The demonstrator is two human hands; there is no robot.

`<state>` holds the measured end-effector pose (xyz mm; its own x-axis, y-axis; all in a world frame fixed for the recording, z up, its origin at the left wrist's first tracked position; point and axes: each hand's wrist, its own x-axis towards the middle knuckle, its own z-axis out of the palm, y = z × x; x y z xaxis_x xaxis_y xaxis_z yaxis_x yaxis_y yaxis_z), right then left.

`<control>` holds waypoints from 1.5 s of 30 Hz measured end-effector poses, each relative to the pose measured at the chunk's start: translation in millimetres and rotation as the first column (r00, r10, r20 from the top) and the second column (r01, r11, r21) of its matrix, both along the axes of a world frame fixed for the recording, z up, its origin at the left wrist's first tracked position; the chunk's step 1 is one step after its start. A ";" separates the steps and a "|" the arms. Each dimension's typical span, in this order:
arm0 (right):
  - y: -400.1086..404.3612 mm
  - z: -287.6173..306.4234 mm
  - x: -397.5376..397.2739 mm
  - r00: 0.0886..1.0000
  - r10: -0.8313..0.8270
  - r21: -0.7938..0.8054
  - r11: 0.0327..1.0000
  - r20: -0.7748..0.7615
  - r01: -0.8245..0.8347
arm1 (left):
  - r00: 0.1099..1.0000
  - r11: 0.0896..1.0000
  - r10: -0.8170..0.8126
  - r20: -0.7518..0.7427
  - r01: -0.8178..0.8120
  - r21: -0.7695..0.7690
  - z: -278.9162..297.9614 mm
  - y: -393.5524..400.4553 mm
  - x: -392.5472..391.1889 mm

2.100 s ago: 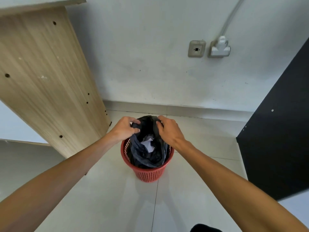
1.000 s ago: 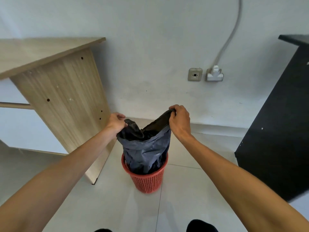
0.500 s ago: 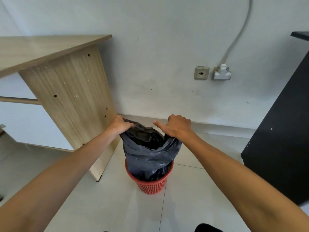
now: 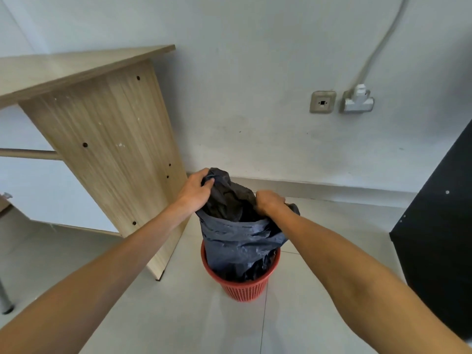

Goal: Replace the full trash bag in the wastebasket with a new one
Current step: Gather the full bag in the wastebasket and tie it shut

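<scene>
A red mesh wastebasket (image 4: 242, 290) stands on the tiled floor. A black trash bag (image 4: 237, 241) rises well above its rim, its lower part still inside the basket. My left hand (image 4: 195, 191) grips the bag's top edge at the far left, bunching it up high. My right hand (image 4: 269, 201) grips the rim of the bag on the right, a bit lower. The bag's mouth gapes between the hands; its contents are dark and cannot be made out.
A light wooden desk (image 4: 102, 139) stands close on the left, its side panel almost beside the basket. A black cabinet (image 4: 439, 238) stands at the right. The white wall behind carries a socket (image 4: 322, 102) and a plugged adapter (image 4: 357, 100) with a cable.
The bag has been pulled up out of the basket. Since half a second ago my left hand has risen with the bag's edge and my right hand has shifted slightly lower and inward.
</scene>
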<state>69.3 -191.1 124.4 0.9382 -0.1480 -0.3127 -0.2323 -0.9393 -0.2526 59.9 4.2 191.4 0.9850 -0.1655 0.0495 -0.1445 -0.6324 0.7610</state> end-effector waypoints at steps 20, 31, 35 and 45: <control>-97.7 84.5 -107.7 0.963 -0.173 0.443 0.894 0.205 0.066 | 0.746 0.531 -0.663 0.067 0.404 0.745 -2.6 33.3 -68.0; -71.3 59.3 -114.9 0.991 -0.025 0.494 0.869 0.128 -0.042 | 0.883 0.853 -0.464 0.069 0.424 0.304 -38.7 -47.9 -27.4; -57.6 70.3 -108.8 0.988 0.007 0.603 0.791 0.152 -0.098 | 0.855 0.812 -0.517 0.032 0.479 0.333 -41.0 -74.9 -23.4; -71.5 35.8 -148.5 0.875 -0.245 0.604 0.795 0.417 -0.064 | 0.948 0.942 -0.293 -0.127 0.308 0.130 -25.9 -63.6 -12.9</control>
<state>-79.2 -262.6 160.2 0.9807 -0.1743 0.0889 -0.0219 -0.5491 -0.8355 47.0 -59.4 165.5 0.8864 -0.4523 -0.0982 -0.2698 -0.6773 0.6844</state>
